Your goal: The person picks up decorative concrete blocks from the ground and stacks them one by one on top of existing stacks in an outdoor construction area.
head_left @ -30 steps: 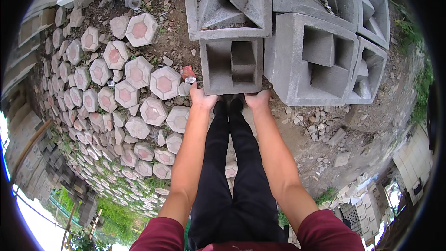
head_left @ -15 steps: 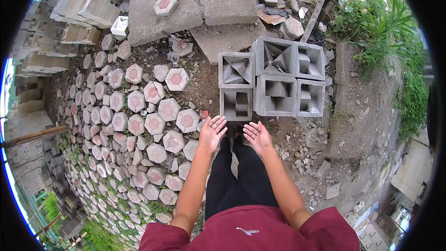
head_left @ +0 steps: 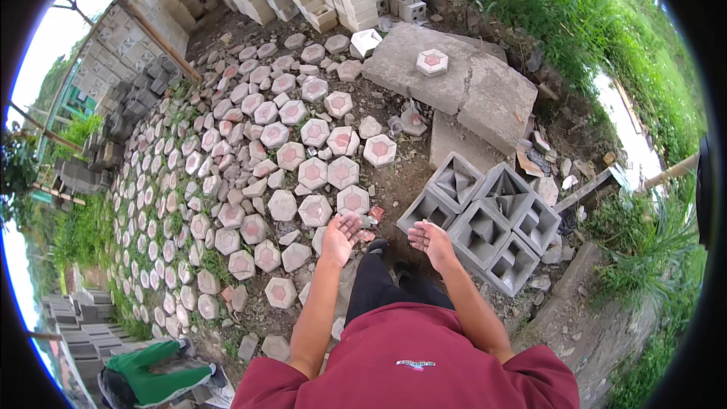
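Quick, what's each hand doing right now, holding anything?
Left hand: open, fingers spread a little, holding nothing.
Right hand: open, holding nothing, near the grey blocks.

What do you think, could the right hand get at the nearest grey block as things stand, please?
Probably yes: the right hand is open and empty, with nothing visible between it and the grey block.

I see six grey, square concrete blocks (head_left: 485,221) clustered on the dirt ground (head_left: 403,180), set close side by side, their hollow faces turned upward, showing angular shapes inside.
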A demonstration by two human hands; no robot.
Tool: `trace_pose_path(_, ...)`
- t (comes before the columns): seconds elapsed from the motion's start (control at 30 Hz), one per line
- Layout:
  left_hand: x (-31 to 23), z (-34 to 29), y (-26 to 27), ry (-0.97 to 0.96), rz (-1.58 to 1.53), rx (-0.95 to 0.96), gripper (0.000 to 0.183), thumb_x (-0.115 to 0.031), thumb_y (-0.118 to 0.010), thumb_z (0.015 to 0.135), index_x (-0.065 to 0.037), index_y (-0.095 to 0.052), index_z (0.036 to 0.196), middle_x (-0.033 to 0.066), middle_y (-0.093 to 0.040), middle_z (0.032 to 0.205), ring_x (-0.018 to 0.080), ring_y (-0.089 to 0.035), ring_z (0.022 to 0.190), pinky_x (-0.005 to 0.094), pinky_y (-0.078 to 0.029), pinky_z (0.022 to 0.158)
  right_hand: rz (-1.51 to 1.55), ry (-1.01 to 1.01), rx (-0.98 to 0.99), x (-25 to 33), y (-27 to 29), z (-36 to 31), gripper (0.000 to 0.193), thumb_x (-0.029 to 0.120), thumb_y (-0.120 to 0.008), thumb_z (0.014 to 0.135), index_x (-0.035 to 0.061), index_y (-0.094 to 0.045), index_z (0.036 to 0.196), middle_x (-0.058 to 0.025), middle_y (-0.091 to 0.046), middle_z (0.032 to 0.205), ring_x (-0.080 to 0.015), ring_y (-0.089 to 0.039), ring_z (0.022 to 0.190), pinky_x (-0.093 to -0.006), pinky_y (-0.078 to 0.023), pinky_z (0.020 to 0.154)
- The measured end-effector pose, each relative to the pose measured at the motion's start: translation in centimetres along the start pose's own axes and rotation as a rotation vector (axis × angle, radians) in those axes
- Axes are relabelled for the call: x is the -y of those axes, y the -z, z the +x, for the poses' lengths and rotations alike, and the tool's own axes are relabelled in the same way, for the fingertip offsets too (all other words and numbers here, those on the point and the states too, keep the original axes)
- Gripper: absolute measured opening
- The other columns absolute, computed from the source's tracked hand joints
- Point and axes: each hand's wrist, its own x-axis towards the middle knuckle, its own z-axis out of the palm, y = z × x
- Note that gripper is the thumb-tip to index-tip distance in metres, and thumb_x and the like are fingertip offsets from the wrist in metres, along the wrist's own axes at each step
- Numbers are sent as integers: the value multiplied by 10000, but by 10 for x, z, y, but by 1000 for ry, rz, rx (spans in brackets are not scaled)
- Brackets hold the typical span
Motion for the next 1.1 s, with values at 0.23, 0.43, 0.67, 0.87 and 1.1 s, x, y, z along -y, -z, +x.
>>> trace_pose_path(0.23,71,-155,83,-199,-565,-212,393,-375,-471,929,-47,-533,1137,95,-615,1104,231,-586,1007,421,-461,887,-357,-300,221,-54,-26,-11,419,340,-469,944,-13,-519,1164,-149,-627,1076,-238,-610,954,-374,-483,844)
trace_pose_path(0.43,139,-272,151,-461,-792,-442,405,-396,-480,911,-68,-540,1142,79,-612,1115,206,-569,1022,391,-447,890,-640,-414,548,-113,-106,-28,384,311,-496,917,11,-524,1155,-127,-642,1049,-232,-621,929,-354,-487,801)
trace_pose_path(0.67,227,-419,198,-864,-1107,-680,393,-371,-494,913,-51,-534,1138,82,-606,1084,223,-578,993,403,-452,892,-960,-462,929,-226,-217,-107,379,320,-485,942,-4,-536,1131,-122,-649,1002,-222,-620,921,-336,-490,783)
trace_pose_path(0.87,313,-537,237,-912,-1150,-936,378,-365,-476,924,-51,-546,1122,98,-618,1066,223,-580,991,398,-459,875,-1056,-481,1142,-370,-271,-240,360,320,-468,946,20,-550,1127,-118,-648,1044,-220,-619,942,-357,-459,810)
trace_pose_path(1.1,364,-679,307,-1129,-1119,-1103,346,-354,-459,931,-63,-565,1085,92,-624,1071,226,-578,996,417,-455,875,-1055,-733,1345,-500,-275,-405,324,313,-481,952,39,-566,1104,-115,-650,1028,-216,-626,921,-346,-483,793)
